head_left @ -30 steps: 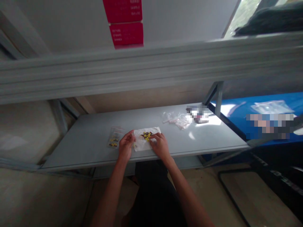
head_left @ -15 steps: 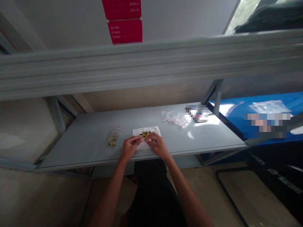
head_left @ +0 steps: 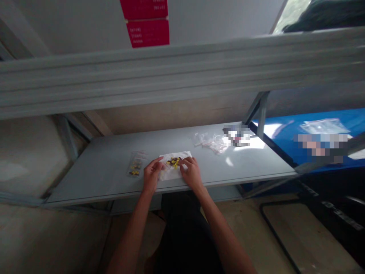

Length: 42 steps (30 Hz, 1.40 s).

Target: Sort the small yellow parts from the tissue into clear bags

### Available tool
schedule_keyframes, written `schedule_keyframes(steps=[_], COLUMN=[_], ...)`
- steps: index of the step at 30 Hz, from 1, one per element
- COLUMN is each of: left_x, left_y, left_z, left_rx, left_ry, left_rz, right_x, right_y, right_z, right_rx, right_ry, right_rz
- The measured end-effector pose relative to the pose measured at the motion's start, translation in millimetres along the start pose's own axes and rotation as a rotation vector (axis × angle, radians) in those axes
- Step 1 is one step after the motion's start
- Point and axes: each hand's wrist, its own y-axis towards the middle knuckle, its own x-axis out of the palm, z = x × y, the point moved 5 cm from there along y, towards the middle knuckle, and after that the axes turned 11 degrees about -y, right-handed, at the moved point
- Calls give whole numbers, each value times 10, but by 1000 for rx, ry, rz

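A pile of small yellow and dark brown pieces, too small to name, lies on a white sheet near the front of the grey shelf. At the sheet's left edge, my left hand is closed, with what looks like a small clear plastic bag at its fingertips. My right hand comes from the right, its bent fingers at the pile's edge; whatever they pinch is hidden. Left of the sheet lie clear zip bags with similar pieces inside.
Loose clear plastic bags lie at the back right, beside a blurred item. A thick grey beam crosses above, with red boxes behind it. A blue table adjoins on the right, past a metal post.
My hands were together over the front of the pile and have moved apart. The left went left to the sheet's edge; the right now reaches to the pile's right side.
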Motion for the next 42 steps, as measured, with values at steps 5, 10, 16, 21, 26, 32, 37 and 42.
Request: schedule_keyframes(steps=[5,10,16,21,26,32,37,42], left_x=[16,40,115,134,119,3,22,60], left_y=[-11,-27,-45,-41,-33,-12,-21,-44], left_z=[30,28,-8,-26,-26,-16,11,35], left_rx=[25,12,-16,5,-11,-22,-45,-47], left_ry=[-32,-8,214,301,255,-14,-96,-53], left_rz=[7,-4,-129,-181,-163,18,37,11], right_x=[85,-2,-134,-76,-50,-75,68,-18], right_y=[-4,9,-3,-15,-42,-41,-47,-25], right_z=[-3,-26,-94,-141,-116,-89,-111,-124], right_rx=[-33,-31,-27,-52,-1,-53,-150,-119], right_ry=[-135,1,451,500,450,150,-85,113], right_rz=[-56,-17,-23,-137,-162,-1,-81,-52])
